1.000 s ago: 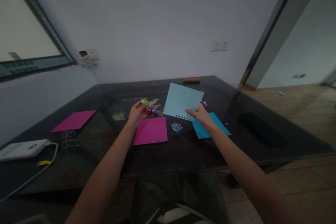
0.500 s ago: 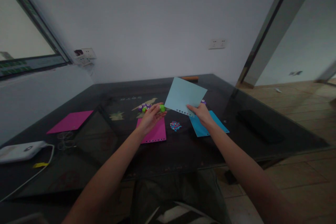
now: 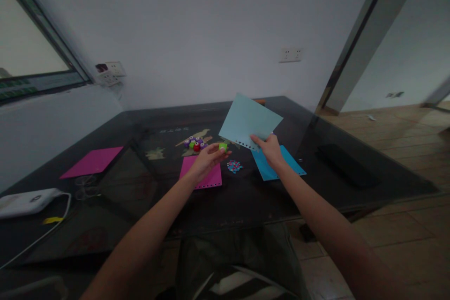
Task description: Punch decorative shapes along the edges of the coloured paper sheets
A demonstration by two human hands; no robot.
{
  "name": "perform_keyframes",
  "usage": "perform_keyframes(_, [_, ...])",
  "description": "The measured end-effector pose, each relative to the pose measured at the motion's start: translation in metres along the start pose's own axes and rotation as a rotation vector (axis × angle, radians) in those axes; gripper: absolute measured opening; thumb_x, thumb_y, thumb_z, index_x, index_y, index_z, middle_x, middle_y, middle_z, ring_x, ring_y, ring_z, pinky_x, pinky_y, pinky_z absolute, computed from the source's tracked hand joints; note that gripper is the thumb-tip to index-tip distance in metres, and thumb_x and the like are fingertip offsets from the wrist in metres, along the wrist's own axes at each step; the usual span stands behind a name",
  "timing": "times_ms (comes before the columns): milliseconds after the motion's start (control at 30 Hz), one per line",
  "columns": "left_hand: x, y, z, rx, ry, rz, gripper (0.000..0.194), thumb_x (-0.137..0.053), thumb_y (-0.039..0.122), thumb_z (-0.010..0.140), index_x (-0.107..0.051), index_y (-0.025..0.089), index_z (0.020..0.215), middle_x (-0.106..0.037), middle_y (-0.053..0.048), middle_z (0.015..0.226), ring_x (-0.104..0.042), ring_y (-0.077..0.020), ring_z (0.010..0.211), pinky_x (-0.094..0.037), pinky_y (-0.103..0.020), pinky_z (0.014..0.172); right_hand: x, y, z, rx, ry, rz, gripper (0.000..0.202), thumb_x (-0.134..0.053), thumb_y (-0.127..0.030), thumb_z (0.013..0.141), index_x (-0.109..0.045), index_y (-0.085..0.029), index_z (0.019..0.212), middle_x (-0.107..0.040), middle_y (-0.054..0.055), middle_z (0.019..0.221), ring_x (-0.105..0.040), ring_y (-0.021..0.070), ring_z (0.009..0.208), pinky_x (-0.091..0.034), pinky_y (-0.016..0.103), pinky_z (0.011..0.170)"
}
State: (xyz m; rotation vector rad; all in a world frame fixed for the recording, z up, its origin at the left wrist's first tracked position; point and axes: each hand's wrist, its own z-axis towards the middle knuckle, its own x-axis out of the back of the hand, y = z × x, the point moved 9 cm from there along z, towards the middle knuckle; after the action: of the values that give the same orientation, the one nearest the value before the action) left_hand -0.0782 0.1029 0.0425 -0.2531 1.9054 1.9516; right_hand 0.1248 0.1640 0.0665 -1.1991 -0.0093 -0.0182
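Observation:
My left hand (image 3: 206,160) has its fingers closed around a small green paper punch (image 3: 223,147), held up over the table. My right hand (image 3: 270,149) pinches a pale blue sheet of paper (image 3: 249,119) by its lower edge, where a row of small punched holes runs. The punch is close to the sheet's lower left corner; I cannot tell if they touch. Beneath my left hand lies a pink sheet (image 3: 212,178) with holes along its near edge. A brighter blue sheet (image 3: 290,167) rests under my right hand. Between them sits a pile of coloured paper bits (image 3: 234,166).
Several purple, green and red punches (image 3: 194,143) cluster behind the pink sheet. Another pink sheet (image 3: 92,161) lies at the left, near a white power strip (image 3: 28,201) with its cable. A long black object (image 3: 346,166) lies on the dark table's right side.
My left hand has moved right with the green punch, uncovering more of the punch cluster. The pale blue sheet has risen slightly and tilted in my right hand.

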Motion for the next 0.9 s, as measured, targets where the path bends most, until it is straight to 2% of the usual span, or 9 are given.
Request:
perform_keyframes(100, [-0.012, 0.002, -0.006, -0.006, -0.040, 0.018, 0.023, -0.069, 0.014, 0.070, -0.062, 0.013, 0.092, -0.064, -0.006, 0.094, -0.064, -0.0166, 0.089, -0.048, -0.028, 0.085, -0.002, -0.002, -0.001, 0.031, -0.002, -0.017, 0.037, -0.068, -0.039, 0.067, -0.063, -0.017, 0.097, -0.066, 0.010, 0.106, -0.061, 0.0253, 0.098, -0.047, 0.038, 0.088])
perform_keyframes(233, [-0.019, 0.004, -0.009, -0.016, -0.063, 0.033, 0.025, -0.070, 0.014, 0.069, -0.061, 0.014, 0.093, -0.063, -0.006, 0.096, -0.063, -0.0164, 0.090, -0.046, -0.030, 0.087, -0.005, -0.003, -0.001, 0.046, -0.007, -0.003, 0.040, -0.070, -0.039, 0.065, -0.063, -0.017, 0.097, -0.067, 0.010, 0.104, -0.062, 0.0250, 0.095, -0.048, 0.038, 0.085])
perform_keyframes(667, [-0.019, 0.007, -0.008, -0.036, -0.047, 0.053, 0.028, -0.071, 0.015, 0.068, -0.060, 0.013, 0.093, -0.063, -0.008, 0.099, -0.063, -0.0176, 0.091, -0.045, -0.031, 0.087, -0.010, -0.006, -0.004, 0.044, -0.060, -0.016, 0.034, -0.069, -0.040, 0.065, -0.066, -0.015, 0.087, -0.069, 0.011, 0.096, -0.064, 0.0253, 0.087, -0.051, 0.038, 0.077])
perform_keyframes(900, [-0.019, 0.007, -0.009, -0.036, -0.029, 0.080, 0.022, -0.071, 0.017, 0.067, -0.059, 0.015, 0.086, -0.064, -0.006, 0.097, -0.062, -0.0181, 0.093, -0.046, -0.030, 0.087, -0.012, -0.019, -0.008, 0.086, -0.059, -0.067, 0.031, -0.069, -0.039, 0.065, -0.066, -0.015, 0.084, -0.070, 0.011, 0.093, -0.064, 0.0237, 0.086, -0.050, 0.036, 0.078])
